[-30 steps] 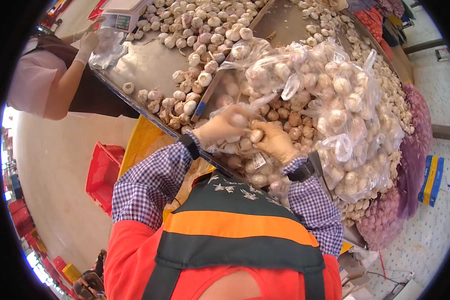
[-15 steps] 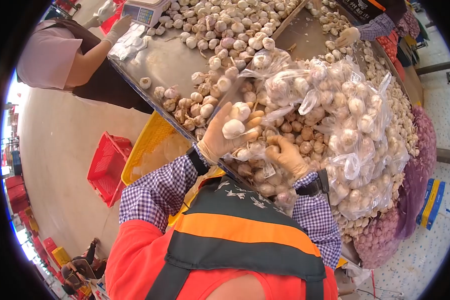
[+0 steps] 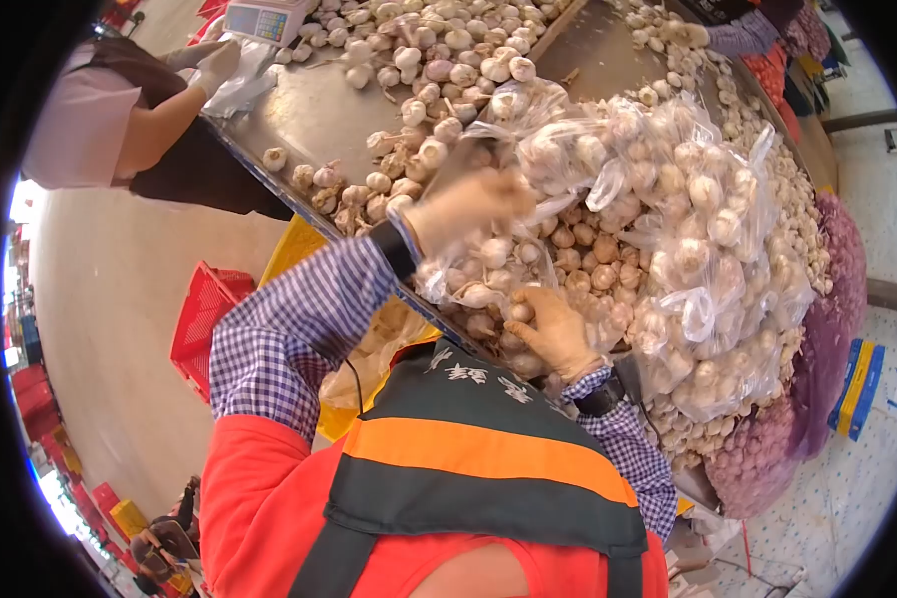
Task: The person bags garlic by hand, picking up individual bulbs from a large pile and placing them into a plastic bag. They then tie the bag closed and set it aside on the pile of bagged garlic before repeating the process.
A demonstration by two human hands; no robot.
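Observation:
My left hand (image 3: pixel 473 209), gloved, is palm down over the near edge of the garlic pile and smeared by motion; its fingers and anything in them cannot be made out. Just below it, a clear plastic bag (image 3: pixel 480 289) with garlic bulbs inside lies at the table's near edge. Curled at the right side of this bag is my right hand (image 3: pixel 558 337), also gloved, thumb and fingers closed on the plastic. Loose garlic bulbs (image 3: pixel 593 254) lie beyond the right hand. Several filled, knotted bags of garlic (image 3: pixel 708 269) are heaped to the right.
A metal table (image 3: pixel 319 110) carries more loose garlic (image 3: pixel 439 45) and a scale (image 3: pixel 264 20). A co-worker (image 3: pixel 120 130) stands at the left; another person's sleeve (image 3: pixel 743 35) reaches in at top right. Yellow (image 3: pixel 294 249) and red crates (image 3: pixel 204 319) stand below the table's left edge.
My left hand, which held garlic bulbs in its upturned palm, has turned over and moved right above the bag. My right hand has shifted slightly down and left. The co-worker's hand at left has moved.

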